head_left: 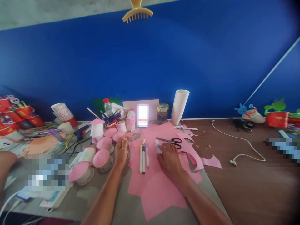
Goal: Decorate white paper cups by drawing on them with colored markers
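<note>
Pink paper sheets [161,190] lie layered over the middle of the table. On them my right hand [169,156] rests near a small whitish object [158,146], next to black-handled scissors [176,143]. Its fingers are bent, and whether they grip the object is unclear. My left hand [122,148] is held on its side at the left edge of the paper, beside pink-topped cups [104,157]; its fingers are partly curled and what they hold, if anything, is hidden. Between both hands lie several markers [143,159], side by side.
Tall stacked white cups [180,106], a jar [162,113] and a lit phone [142,115] stand along the blue wall. A power strip [56,200], glue gun [81,132] and red cups [17,115] are at left. A white cable [243,140] crosses the brown table at right.
</note>
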A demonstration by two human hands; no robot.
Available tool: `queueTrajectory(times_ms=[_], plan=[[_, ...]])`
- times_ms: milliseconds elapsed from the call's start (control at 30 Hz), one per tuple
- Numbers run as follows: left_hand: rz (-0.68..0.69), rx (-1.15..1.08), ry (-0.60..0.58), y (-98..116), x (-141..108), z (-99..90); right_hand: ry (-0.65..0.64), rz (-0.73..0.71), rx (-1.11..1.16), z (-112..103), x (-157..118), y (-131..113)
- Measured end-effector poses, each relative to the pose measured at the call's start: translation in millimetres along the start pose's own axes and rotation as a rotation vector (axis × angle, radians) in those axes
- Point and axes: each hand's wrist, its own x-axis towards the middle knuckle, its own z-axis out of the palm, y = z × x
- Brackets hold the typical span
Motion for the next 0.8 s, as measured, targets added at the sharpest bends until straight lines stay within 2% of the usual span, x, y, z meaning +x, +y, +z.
queueTrajectory(times_ms=[67,167,300,367,433,533,633,700,800], plan=[[-0.007,0.114,0.025,-2,4,-4.8,0.028,0.024,-0.02,-2,0,3],[0.034,0.345,-0.028,-3,3,-6.8,0.026,0.06,-0.067,-3,1,6],[0.15,0.858,-0.276,6,-5,-5.0,-0.003,0.087,-0.111,0,0,8],[0.12,1.101,-0.37,13,-9,-6.4,0.008,0.075,-0.128,0,0,8],[0.061,1.232,-0.444,19,-11,-9.6,0.018,0.06,-0.145,1,0,7],[-0.023,1.263,-0.509,22,-11,-14.1,0.013,0.059,-0.153,1,2,8],[-0.058,1.188,-0.494,19,-9,-14.0,0.046,0.079,-0.134,0,4,13],[-0.029,1.047,-0.42,18,-8,-10.9,0.111,0.084,-0.098,-2,6,17],[0.018,0.693,-0.327,16,-10,-2.8,0.194,0.065,-0.011,-4,8,21]])
